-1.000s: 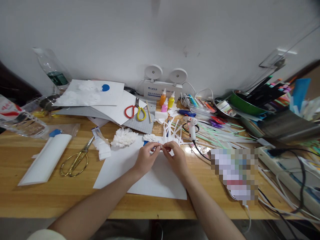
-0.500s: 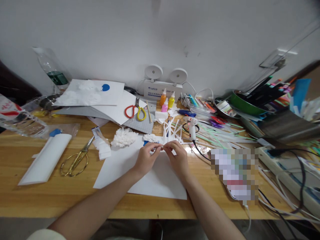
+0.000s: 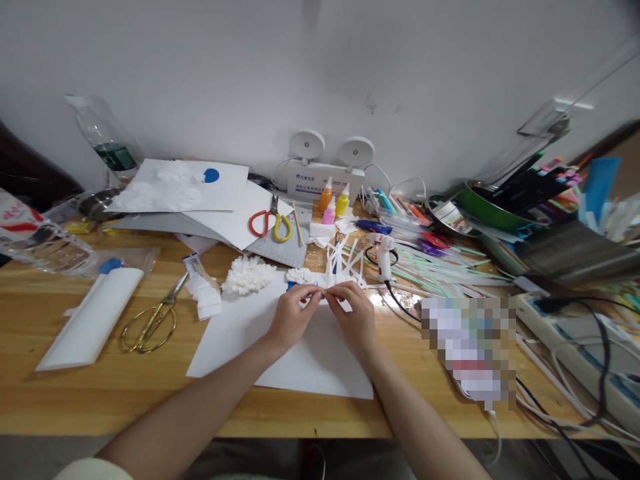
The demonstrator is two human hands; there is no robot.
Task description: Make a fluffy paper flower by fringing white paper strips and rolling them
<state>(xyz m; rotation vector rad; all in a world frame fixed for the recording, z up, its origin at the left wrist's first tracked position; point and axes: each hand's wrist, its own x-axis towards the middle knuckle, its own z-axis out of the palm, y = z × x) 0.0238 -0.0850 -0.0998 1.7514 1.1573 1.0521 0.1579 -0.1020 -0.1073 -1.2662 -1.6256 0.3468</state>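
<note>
Over a white sheet of paper [image 3: 310, 363], my left hand [image 3: 295, 317] and my right hand [image 3: 354, 317] meet fingertip to fingertip. Each is closed in a pinch, and whatever sits between the fingertips is too small to make out. Just behind my left hand lies a small crumpled white piece [image 3: 300, 275] with a bit of blue under it. A bigger ruffled white paper cluster [image 3: 249, 274] rests on the left. Thin white paper strips [image 3: 345, 260] are heaped behind my right hand.
Gold-handled scissors [image 3: 153, 323] and a folded white sheet [image 3: 93, 320] lie left. Red-and-yellow scissors [image 3: 273, 220] rest on stacked sheets. A glue gun [image 3: 383, 257] stands behind my right hand; a blurred-out device [image 3: 470, 353] and a power strip [image 3: 575, 353] with cables are right.
The fingertips have shifted very slightly, and the small pale spot seen between them earlier is now barely visible. Nothing else has visibly moved.
</note>
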